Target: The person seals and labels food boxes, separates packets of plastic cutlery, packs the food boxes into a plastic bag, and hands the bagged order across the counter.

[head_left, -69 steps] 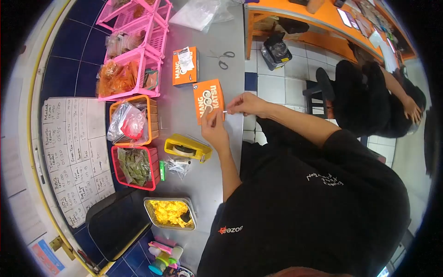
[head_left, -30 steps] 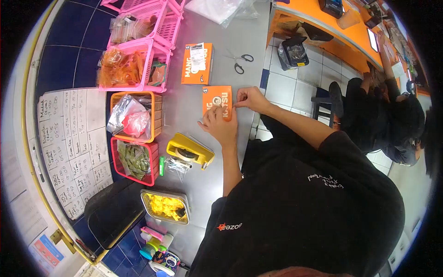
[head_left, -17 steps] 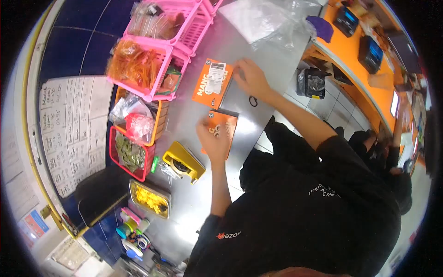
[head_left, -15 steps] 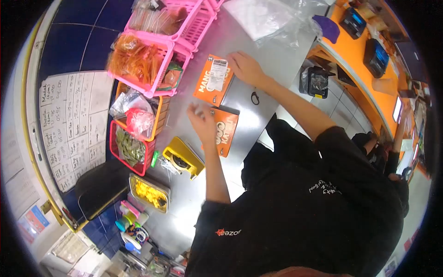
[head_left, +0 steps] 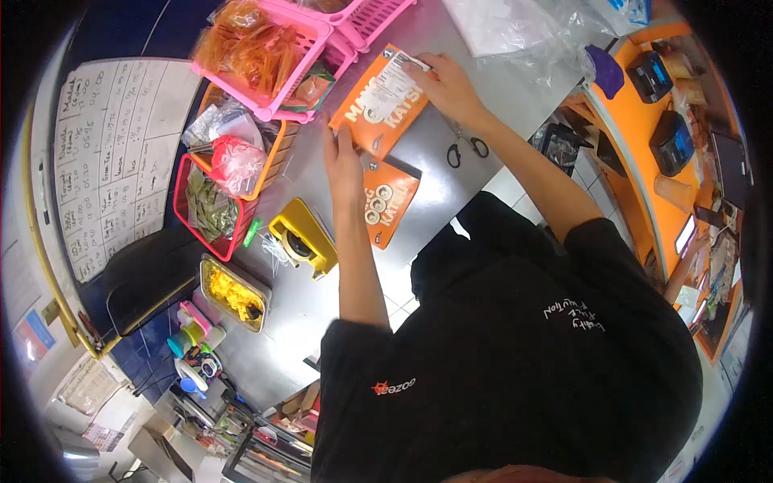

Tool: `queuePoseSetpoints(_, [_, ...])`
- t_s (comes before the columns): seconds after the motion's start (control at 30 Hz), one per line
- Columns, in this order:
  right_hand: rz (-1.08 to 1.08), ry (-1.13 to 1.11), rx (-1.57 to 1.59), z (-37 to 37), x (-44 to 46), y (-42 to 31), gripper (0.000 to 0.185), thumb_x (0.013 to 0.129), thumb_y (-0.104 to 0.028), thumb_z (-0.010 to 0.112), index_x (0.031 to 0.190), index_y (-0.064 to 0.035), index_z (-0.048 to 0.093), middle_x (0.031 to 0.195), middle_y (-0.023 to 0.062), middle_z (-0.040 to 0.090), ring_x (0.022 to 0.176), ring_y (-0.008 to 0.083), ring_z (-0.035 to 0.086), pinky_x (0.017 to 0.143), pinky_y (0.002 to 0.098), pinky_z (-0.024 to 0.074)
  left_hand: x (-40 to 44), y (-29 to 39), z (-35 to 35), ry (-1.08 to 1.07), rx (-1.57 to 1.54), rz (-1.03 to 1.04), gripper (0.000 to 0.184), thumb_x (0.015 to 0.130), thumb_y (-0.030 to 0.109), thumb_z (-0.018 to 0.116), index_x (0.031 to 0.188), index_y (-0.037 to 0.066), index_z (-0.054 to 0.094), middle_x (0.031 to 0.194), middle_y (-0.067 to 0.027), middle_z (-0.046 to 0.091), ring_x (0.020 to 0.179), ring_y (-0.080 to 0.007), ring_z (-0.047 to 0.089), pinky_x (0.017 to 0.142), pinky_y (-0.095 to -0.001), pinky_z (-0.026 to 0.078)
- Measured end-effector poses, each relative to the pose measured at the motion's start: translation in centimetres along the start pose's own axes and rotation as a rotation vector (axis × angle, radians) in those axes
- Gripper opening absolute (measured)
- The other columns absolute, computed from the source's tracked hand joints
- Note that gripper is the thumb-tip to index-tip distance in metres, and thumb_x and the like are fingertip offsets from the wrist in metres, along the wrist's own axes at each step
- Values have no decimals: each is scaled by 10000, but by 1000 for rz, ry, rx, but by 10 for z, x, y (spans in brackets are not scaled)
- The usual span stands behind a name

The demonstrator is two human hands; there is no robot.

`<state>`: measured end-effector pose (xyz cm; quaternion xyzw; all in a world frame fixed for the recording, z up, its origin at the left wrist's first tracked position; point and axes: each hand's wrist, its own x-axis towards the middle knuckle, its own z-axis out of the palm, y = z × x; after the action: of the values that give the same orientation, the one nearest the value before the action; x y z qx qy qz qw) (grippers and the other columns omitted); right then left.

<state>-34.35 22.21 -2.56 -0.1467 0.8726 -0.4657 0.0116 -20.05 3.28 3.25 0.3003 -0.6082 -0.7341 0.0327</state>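
Note:
An orange printed takeaway box [head_left: 373, 121] with a white paper label [head_left: 394, 90] on top is between my hands over the metal counter. My left hand [head_left: 342, 153] grips its left side near the lower corner, the thumb hidden. On the far right side, my right hand [head_left: 449, 87] holds the edge beside the label, fingers curled over it. A second orange takeaway box [head_left: 392, 205] lies just below, partly covered by the first box and my left forearm. Black-handled scissors [head_left: 467, 150] rest to the right, their blades partly hidden.
Pink baskets [head_left: 278, 103] of bagged items, an orange basket [head_left: 270, 173] and a red basket [head_left: 181, 211] line the left side. A yellow tape dispenser [head_left: 310, 233] and a metal tray [head_left: 262, 294] of yellow food stand nearer. Clear plastic bags [head_left: 531, 40] lie at the far end.
Both hands have closed on the labelled box, which now sits tilted and looks larger, closer to the camera. The view has shifted, and more of the scissors shows.

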Motion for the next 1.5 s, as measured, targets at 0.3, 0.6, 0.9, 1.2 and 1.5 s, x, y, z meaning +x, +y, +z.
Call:
queuePoseSetpoints(0.3, [344,-502,387,24,-120,-51,529,1044,-478,650,1257,6,677,1056,141,697,982,212,694,871,363,541,-160,-83,-50,357,107,60,662,1154,375,477,1662,-16,308,1542,-171,534,1270,-234,621,1085,-365,490])
queuePoseSetpoints(0.6, [44,-390,30,49,-151,-65,488,1063,-435,626,1315,-22,687,1144,189,678,1023,294,669,913,392,526,-158,-130,-80,337,-96,-82,688,1146,517,411,1679,99,286,1632,-132,393,1482,-281,431,1178,-471,415])
queuePoseSetpoints(0.9, [425,-137,413,-23,-123,-15,461,1070,-429,596,1205,-8,730,1138,177,747,1012,234,696,928,376,530,-132,-105,-61,137,-276,-150,761,1120,530,473,1722,209,135,1694,-91,311,1503,-315,402,1185,-509,399])
queuePoseSetpoints(1.2, [-86,260,-293,-149,110,163,239,897,-176,754,1104,-57,758,1098,207,757,1084,360,730,926,471,567,-145,-51,-2,456,520,467,257,1152,201,468,1245,-12,579,1202,-148,603,1123,-251,573,987,-390,474])
queuePoseSetpoints(1.5, [47,213,-334,-58,159,256,290,769,-266,746,980,-68,718,1012,198,716,980,405,683,836,626,521,53,-90,236,-105,779,627,634,1013,217,685,1533,-55,447,1478,-274,535,1369,-403,519,1136,-482,420])
